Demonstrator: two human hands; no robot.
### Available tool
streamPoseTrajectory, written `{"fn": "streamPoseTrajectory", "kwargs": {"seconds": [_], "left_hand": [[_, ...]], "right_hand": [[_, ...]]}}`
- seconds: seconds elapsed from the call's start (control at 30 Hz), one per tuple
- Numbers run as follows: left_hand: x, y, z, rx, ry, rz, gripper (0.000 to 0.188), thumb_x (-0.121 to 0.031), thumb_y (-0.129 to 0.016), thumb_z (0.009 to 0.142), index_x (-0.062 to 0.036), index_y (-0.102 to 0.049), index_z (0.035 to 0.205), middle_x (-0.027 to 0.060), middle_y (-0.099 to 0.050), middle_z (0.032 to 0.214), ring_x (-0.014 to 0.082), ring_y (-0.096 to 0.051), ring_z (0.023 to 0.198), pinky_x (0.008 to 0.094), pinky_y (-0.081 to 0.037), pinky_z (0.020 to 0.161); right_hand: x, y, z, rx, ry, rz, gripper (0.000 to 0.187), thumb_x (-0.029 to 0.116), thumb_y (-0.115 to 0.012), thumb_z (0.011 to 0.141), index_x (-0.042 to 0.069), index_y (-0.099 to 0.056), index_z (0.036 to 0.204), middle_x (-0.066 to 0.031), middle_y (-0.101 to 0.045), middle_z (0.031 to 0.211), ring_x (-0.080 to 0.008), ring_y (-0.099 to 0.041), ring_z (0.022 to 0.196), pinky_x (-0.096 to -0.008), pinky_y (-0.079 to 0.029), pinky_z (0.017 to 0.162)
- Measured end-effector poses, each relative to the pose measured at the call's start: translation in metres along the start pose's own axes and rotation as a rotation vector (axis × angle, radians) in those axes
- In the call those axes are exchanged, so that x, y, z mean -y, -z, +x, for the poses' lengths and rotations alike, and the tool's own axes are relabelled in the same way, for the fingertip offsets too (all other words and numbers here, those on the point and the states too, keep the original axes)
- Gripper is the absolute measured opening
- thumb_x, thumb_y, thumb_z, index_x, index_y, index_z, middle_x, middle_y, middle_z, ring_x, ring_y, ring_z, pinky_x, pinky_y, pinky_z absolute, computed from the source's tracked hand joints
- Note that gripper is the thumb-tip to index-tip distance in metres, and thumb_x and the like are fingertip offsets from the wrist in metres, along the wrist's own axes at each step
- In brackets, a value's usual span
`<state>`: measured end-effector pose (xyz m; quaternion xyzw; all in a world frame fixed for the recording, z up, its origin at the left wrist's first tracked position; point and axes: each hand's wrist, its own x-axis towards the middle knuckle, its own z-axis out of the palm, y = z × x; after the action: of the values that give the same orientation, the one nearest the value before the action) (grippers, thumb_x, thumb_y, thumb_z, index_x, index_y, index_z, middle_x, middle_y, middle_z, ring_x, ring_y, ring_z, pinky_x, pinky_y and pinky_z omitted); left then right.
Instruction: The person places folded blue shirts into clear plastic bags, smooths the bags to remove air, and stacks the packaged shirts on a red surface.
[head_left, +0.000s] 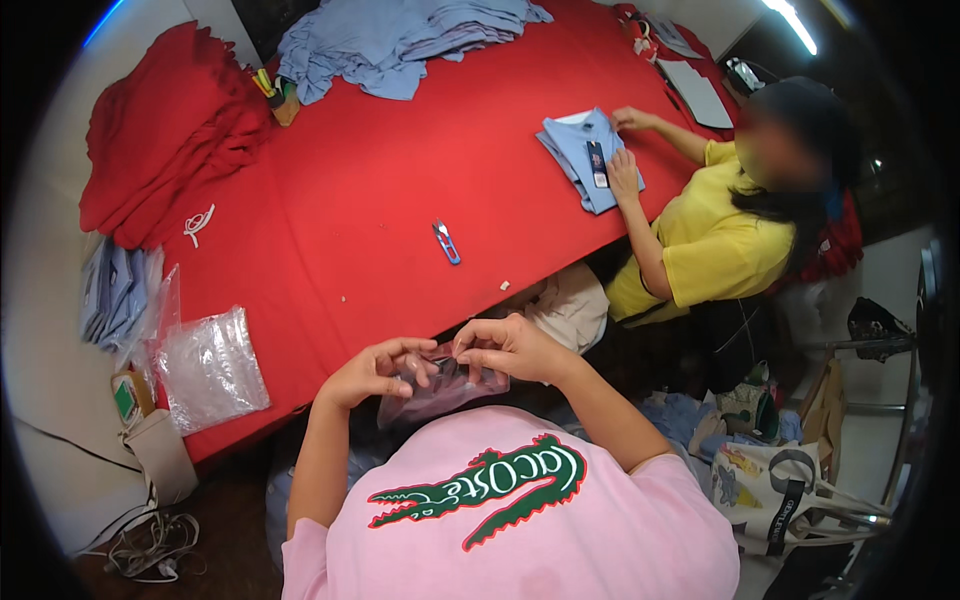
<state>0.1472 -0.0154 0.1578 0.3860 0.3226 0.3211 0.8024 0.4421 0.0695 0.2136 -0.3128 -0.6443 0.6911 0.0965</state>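
A clear plastic bag hangs crumpled between my hands, just off the near edge of the red-covered table. With curled fingers, my left hand grips its left part. My right hand pinches the bag's upper edge, thumb and fingertips pressed together; something small and dark shows near those fingertips, too small to make out. Beyond my hands, a pair of blue thread snips lies on the table.
Clear plastic bags lie stacked at the table's left corner, near bagged blue garments. Piles of red cloth and blue shirts stand farther back. At right, a person in yellow handles a folded blue shirt.
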Motion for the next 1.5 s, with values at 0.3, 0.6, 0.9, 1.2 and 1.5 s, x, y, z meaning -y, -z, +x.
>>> {"fn": "streamPoseTrajectory", "kwargs": {"seconds": [0.3, 0.6, 0.9, 1.2, 1.5], "left_hand": [[0.001, -0.023, 0.026, -0.350, -0.263, 0.108, 0.072, 0.006, -0.087, 0.078, -0.0021, -0.056, 0.142, 0.0009, -0.065, 0.085, 0.0150, -0.067, 0.085, 0.0285, -0.056, 0.084], [0.012, -0.037, 0.016, -0.089, 0.373, 0.808, 0.034, -0.030, -0.064, 0.109, -0.0008, -0.076, 0.121, 0.0027, -0.077, 0.107, 0.0163, -0.067, 0.100, 0.0360, -0.052, 0.098], [0.040, -0.004, -0.015, -0.051, 0.397, 0.669, 0.032, -0.029, -0.056, 0.112, -0.0096, -0.077, 0.126, 0.0094, -0.077, 0.122, 0.0180, -0.067, 0.121, 0.0332, -0.047, 0.108], [0.088, -0.025, -0.008, -0.192, 0.536, 0.920, 0.032, -0.022, -0.056, 0.109, -0.0042, -0.076, 0.125, 0.0184, -0.080, 0.114, 0.0275, -0.078, 0.101, 0.0377, -0.058, 0.093], [0.127, -0.029, -0.013, -0.219, 0.265, 0.963, 0.028, -0.026, -0.061, 0.104, -0.0076, -0.080, 0.114, 0.0152, -0.079, 0.110, 0.0368, -0.073, 0.100, 0.0421, -0.054, 0.098]], "right_hand": [[-0.030, 0.022, -0.029, -0.176, 0.316, -0.360, 0.009, 0.018, -0.077, 0.094, 0.010, -0.080, 0.099, 0.0017, -0.074, 0.071, -0.0139, -0.065, 0.070, -0.0340, -0.046, 0.089], [-0.064, 0.011, -0.029, 0.064, 0.372, -0.373, 0.017, 0.022, -0.080, 0.089, 0.014, -0.082, 0.103, -0.0004, -0.077, 0.090, -0.0229, -0.065, 0.092, -0.0387, -0.044, 0.102], [-0.105, 0.013, -0.024, 0.130, 0.489, -0.878, 0.014, 0.030, -0.079, 0.086, 0.017, -0.081, 0.086, -0.0021, -0.071, 0.077, -0.0234, -0.061, 0.089, -0.0399, -0.040, 0.098], [-0.123, 0.000, -0.011, 0.282, 0.191, -1.050, 0.027, 0.034, -0.060, 0.102, 0.015, -0.078, 0.100, -0.0123, -0.077, 0.085, -0.0330, -0.074, 0.083, -0.0482, -0.051, 0.083], [-0.156, -0.001, -0.023, 0.163, 0.035, -0.917, 0.031, 0.039, -0.059, 0.104, 0.013, -0.077, 0.104, -0.0166, -0.077, 0.089, -0.0394, -0.075, 0.087, -0.0537, -0.058, 0.081]]}}
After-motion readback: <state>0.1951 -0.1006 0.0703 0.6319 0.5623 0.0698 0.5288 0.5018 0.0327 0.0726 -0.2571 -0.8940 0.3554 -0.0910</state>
